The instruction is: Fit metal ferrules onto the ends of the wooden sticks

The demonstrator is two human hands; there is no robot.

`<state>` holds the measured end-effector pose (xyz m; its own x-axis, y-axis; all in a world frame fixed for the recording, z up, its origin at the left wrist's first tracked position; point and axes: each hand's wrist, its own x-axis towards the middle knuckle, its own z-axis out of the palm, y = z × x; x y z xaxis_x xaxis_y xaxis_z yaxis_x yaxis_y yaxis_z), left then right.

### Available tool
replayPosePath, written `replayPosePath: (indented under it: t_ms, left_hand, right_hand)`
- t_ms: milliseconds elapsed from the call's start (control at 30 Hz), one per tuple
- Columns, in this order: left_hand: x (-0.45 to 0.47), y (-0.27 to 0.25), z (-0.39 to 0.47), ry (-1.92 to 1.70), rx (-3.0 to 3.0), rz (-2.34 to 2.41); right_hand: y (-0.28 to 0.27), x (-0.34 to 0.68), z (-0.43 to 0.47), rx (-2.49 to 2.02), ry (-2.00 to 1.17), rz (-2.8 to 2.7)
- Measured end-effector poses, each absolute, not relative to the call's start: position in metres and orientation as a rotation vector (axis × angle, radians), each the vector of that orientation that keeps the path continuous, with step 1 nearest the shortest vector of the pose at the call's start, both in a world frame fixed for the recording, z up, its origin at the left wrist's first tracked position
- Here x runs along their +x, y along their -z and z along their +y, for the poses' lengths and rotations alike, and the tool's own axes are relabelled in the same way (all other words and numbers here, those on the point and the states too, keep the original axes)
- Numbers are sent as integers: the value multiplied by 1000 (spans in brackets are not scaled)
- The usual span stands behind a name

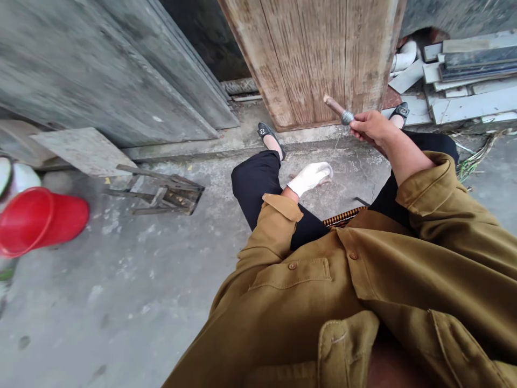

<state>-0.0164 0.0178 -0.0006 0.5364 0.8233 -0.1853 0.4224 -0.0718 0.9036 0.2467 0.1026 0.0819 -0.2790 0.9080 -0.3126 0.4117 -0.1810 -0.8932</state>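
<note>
My right hand [369,128], bare, is closed around a short wooden handle [335,106] with grey wire wound about it near my fingers. The handle's pale, rough end points up and left, in front of the wooden door; whatever lies beyond my grip is hidden. My left hand [311,178] wears a white glove and hangs over the concrete between my knees. Its fingers are loosely bent, and I see nothing in them. A patterned strip [341,217] in yellow and black shows at my lap.
A brown plank door [311,59] stands ahead beside grey wooden panels [100,59]. On the left are a small wooden frame [161,194], a board [83,151] and a red bucket [64,218]. Stacked boards [476,81] and a white pipe elbow [405,55] lie to the right.
</note>
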Motion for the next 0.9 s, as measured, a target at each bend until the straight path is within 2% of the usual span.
replayPosePath:
  t_ms: [100, 200, 267, 333, 433, 500, 567, 733, 800, 900]
  left_hand:
    - [-14, 1, 12, -388, 1676, 921]
    - [-15, 0, 9, -430, 1631, 925]
    - [-18, 0, 12, -521, 1621, 992]
    - [-21, 1, 17, -608, 1614, 1079]
    - [-25, 5, 25, -675, 1604, 1178]
    - [-26, 8, 28, -680, 1609, 1221]
    - [-26, 10, 29, -673, 1611, 1271]
    - [-19, 8, 21, -543, 1553, 1168]
    - [-17, 4, 17, -442, 1552, 1042]
    - [-18, -1, 14, -391, 1609, 949]
  right_hand:
    - [-70, 234, 104, -1819, -1158, -2003]
    - [-64, 219, 96, -1876, -952, -2633]
    - [-62, 213, 89, -1789, -1171, -2921]
    - [-61, 213, 84, -1611, -1640, -2996]
    - [-64, 221, 84, -1216, -2255, -2721]
    - [-70, 231, 88, -1055, -2348, -2490]
    - [-80, 241, 92, -1021, -2216, -2226]
    - [-87, 251, 100, -1233, -1550, -1697]
    - [-80, 247, 104, -1485, -1335, -1774]
    - [-68, 239, 107, -1811, -1018, -2194]
